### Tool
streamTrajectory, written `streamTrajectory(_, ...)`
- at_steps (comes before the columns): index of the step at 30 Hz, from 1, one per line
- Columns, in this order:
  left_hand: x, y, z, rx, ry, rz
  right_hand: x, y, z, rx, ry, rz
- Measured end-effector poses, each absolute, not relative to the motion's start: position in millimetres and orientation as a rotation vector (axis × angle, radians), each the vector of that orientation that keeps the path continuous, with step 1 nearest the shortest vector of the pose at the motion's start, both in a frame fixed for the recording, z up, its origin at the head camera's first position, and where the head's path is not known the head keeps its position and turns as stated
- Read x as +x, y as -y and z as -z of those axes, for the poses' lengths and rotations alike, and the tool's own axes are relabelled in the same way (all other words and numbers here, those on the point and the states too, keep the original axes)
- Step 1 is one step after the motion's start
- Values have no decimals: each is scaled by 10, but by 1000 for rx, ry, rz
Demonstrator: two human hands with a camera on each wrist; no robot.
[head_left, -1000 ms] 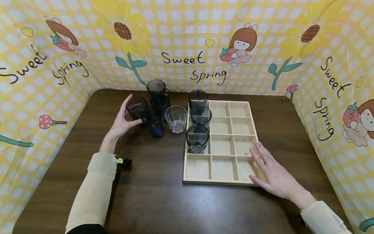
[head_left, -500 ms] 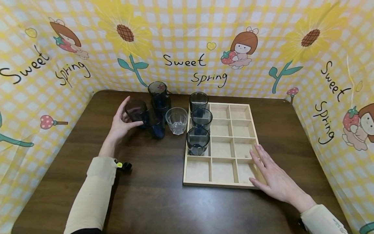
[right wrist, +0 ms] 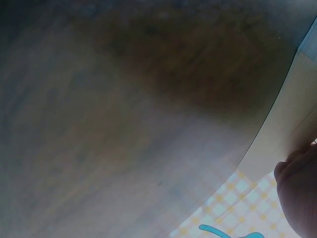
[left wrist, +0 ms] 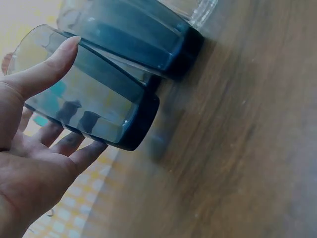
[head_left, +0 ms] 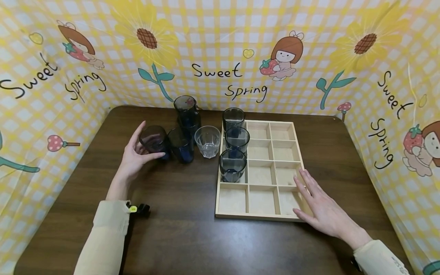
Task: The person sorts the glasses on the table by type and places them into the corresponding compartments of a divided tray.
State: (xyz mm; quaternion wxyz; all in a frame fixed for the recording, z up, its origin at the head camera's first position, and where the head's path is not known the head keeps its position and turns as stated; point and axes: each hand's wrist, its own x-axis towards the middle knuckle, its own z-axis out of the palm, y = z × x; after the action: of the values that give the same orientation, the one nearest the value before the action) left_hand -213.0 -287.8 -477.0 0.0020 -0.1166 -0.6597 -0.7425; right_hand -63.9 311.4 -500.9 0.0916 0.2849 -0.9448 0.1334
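My left hand [head_left: 132, 156] grips a dark tinted glass [head_left: 154, 140] at the left of the glass group; in the left wrist view the thumb and fingers lie round that glass [left wrist: 86, 91]. Close to its right stands a dark blue glass [head_left: 182, 147]. My right hand [head_left: 324, 210] rests with spread, fairly straight fingers on the right edge of a wooden divided tray [head_left: 261, 217]. Three dark glasses stand down the tray's left column, the nearest one [head_left: 232, 166] in the third row. In the right wrist view the hand [right wrist: 299, 193] touches the tray's side [right wrist: 277, 124].
A clear glass [head_left: 207, 142] stands between the dark glasses and the tray. Behind it, more dark glassware [head_left: 186, 110] stands near the back edge. A checked yellow cloth [head_left: 213, 38] rises round the back and sides of the brown table [head_left: 185, 236].
My left hand has moved left and toward the front edge with the dark glass, which now stands apart from the spot overlapping the blue glass. The right hand stays on the tray.
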Motion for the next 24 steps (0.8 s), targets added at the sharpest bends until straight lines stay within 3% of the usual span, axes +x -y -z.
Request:
streamTrajectory(5, -1918, 2895, 4655, -437, 2130, 2287, -640, -3113, 5007, 853, 2804, -399)
streamTrajectory(13, -1585, 2824, 4334, -518, 2494, 1851, -638, -3114, 5010, 852, 2802, -405)
streamTrajectory(24, -1295, 2369, 4213, -607, 2490, 1774, -627, -3101, 4998, 847, 2822, -370)
